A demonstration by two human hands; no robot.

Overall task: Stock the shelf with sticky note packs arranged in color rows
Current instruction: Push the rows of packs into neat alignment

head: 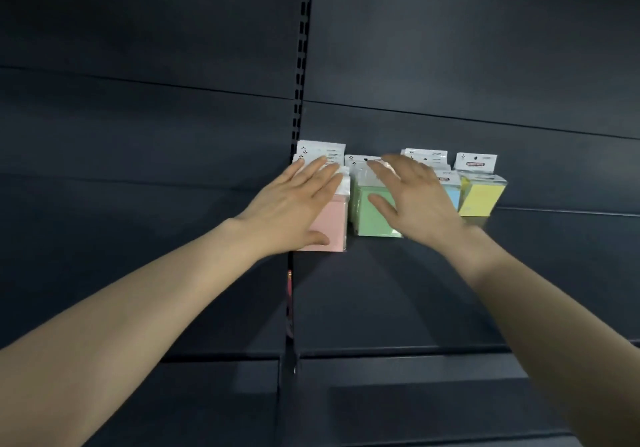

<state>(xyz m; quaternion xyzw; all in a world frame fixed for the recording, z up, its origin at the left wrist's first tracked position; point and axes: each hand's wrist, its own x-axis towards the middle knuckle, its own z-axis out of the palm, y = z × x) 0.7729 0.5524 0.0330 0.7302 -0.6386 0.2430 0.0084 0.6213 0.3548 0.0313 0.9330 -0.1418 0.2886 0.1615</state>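
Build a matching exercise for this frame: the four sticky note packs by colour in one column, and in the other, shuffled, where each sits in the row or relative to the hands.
Things
1. pink sticky note pack
2. green sticky note pack
3. blue sticky note pack
4. yellow sticky note pack

Places
A. right end of the row, no hand on it
B. left end, beside the slotted upright, under the left hand
C. partly hidden behind the right hand
D. second from the left, with the right hand's thumb in front of it

Pairs: 1-B, 2-D, 3-C, 4-A

Left hand point(298, 201) flat on pink packs point(330, 228).
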